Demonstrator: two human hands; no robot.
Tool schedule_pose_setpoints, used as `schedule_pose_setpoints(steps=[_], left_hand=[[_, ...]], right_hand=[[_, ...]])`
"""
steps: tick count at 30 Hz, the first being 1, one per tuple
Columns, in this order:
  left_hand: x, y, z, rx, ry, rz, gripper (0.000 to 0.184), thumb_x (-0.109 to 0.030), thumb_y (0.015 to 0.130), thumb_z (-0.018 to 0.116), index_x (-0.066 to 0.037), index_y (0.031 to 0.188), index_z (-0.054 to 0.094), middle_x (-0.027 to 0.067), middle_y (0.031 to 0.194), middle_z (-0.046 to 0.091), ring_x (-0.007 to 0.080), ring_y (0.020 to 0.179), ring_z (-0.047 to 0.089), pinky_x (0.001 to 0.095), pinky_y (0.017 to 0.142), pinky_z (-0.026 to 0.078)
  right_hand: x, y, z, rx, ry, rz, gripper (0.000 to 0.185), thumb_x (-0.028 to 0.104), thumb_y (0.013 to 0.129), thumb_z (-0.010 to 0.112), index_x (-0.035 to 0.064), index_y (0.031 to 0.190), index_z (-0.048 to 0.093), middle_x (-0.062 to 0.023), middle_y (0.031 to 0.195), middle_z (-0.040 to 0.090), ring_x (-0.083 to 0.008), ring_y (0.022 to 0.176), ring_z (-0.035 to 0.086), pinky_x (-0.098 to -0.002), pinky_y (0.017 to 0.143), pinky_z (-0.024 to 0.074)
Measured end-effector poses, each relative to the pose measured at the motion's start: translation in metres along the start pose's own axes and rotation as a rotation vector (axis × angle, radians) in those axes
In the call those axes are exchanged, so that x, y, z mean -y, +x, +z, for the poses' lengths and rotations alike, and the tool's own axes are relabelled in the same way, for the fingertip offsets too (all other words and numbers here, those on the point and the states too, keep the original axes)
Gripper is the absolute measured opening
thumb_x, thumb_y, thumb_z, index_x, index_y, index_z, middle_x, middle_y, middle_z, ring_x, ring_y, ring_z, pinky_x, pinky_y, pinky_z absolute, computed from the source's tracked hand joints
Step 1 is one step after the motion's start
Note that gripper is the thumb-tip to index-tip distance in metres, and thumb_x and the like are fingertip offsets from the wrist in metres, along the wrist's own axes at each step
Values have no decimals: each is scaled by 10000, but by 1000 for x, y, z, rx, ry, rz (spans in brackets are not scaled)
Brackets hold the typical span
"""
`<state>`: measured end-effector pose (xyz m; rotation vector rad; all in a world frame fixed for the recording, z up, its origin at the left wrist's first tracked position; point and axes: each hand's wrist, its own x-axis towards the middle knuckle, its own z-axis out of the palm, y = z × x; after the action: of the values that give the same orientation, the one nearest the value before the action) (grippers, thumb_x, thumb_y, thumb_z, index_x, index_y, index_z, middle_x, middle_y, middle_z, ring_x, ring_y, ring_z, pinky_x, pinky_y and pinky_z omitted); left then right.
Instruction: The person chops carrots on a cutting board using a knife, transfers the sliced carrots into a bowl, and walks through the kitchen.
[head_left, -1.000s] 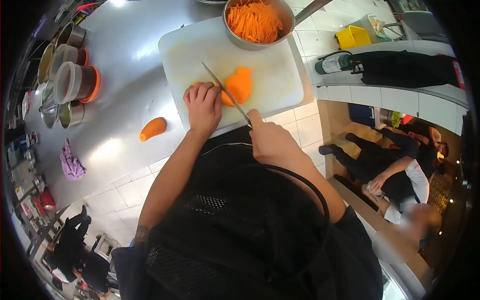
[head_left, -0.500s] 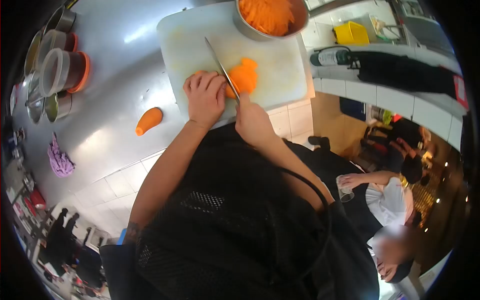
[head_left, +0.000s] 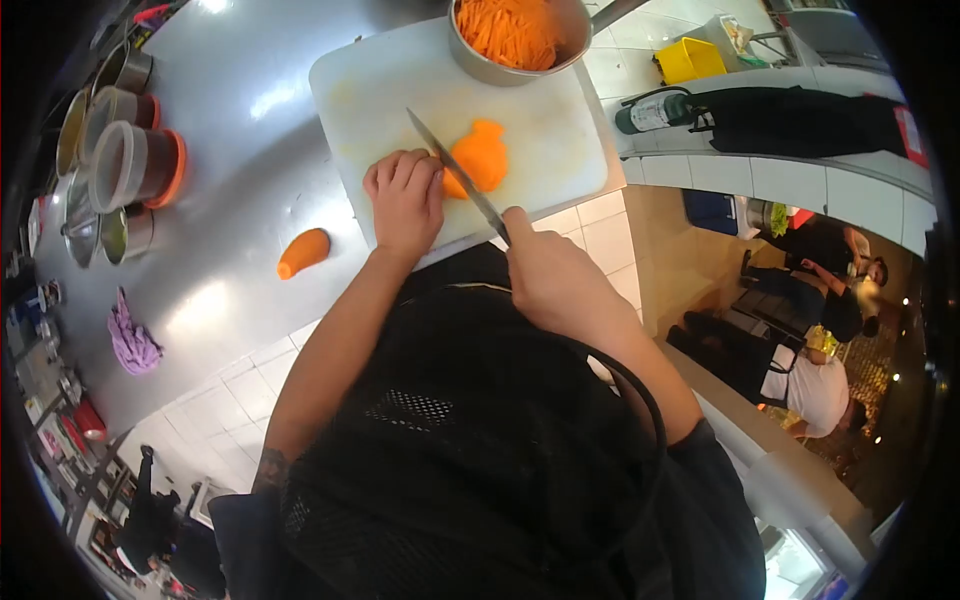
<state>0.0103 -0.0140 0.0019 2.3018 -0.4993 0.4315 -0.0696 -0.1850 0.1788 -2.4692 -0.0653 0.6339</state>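
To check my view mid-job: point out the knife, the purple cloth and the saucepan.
Knife (head_left: 462, 178), head view, blade.
Purple cloth (head_left: 134, 341), head view, crumpled middle.
Saucepan (head_left: 487, 70), head view, outer wall.

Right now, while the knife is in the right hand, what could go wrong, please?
The left hand has its fingers right beside the knife, so a slip might cut them.

The saucepan of carrot strips stands at the far end of the cutting board; a bump could perhaps spill it.

The loose carrot piece looks rounded and might roll.
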Motion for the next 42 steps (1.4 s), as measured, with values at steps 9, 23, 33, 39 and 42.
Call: schedule_pose_setpoints(steps=[9, 23, 33, 39, 42], left_hand=[[0, 1, -1, 4, -4, -25, 126, -137, 909, 693, -145, 1033, 671, -6, 1108, 648, 260, 1144, 576, 467, 1046, 351], [6, -2, 4, -9, 0, 17, 143, -101, 901, 689, -124, 1041, 664, 29, 1114, 656, 281, 1132, 574, 452, 1024, 360], [8, -3, 5, -19, 22, 6, 130, -103, 892, 702, -124, 1014, 661, 30, 1106, 654, 283, 1134, 579, 451, 1024, 363], [9, -1, 6, -7, -43, -10, 132, -100, 899, 694, -114, 1026, 661, 36, 1099, 650, 290, 1136, 578, 445, 1026, 365], [8, -5, 5, -9, -27, -13, 145, -89, 896, 697, -108, 1035, 661, 39, 1106, 649, 288, 1142, 573, 441, 1029, 363]], right_hand=[[-37, 64, 65, -147, 2, -35, 246, -15, 867, 534, -80, 1092, 460, -339, 840, 655, -531, 832, 659, -603, 762, 523], [-11, 14, -8, 70, -1, 38, 296, 17, 880, 553, -74, 1154, 490, -329, 808, 655, -517, 806, 662, -594, 749, 525], [-53, 70, 83, -140, 77, -26, 187, 81, 987, 547, -48, 1082, 451, -329, 811, 644, -533, 819, 636, -614, 746, 482], [-51, 66, 50, -169, 68, -80, 201, 60, 936, 556, -62, 1082, 492, -307, 830, 672, -496, 825, 672, -593, 750, 520], [-25, 41, 16, -86, 65, -57, 254, 111, 989, 574, -55, 1150, 468, -345, 836, 649, -544, 836, 639, -613, 741, 486]])
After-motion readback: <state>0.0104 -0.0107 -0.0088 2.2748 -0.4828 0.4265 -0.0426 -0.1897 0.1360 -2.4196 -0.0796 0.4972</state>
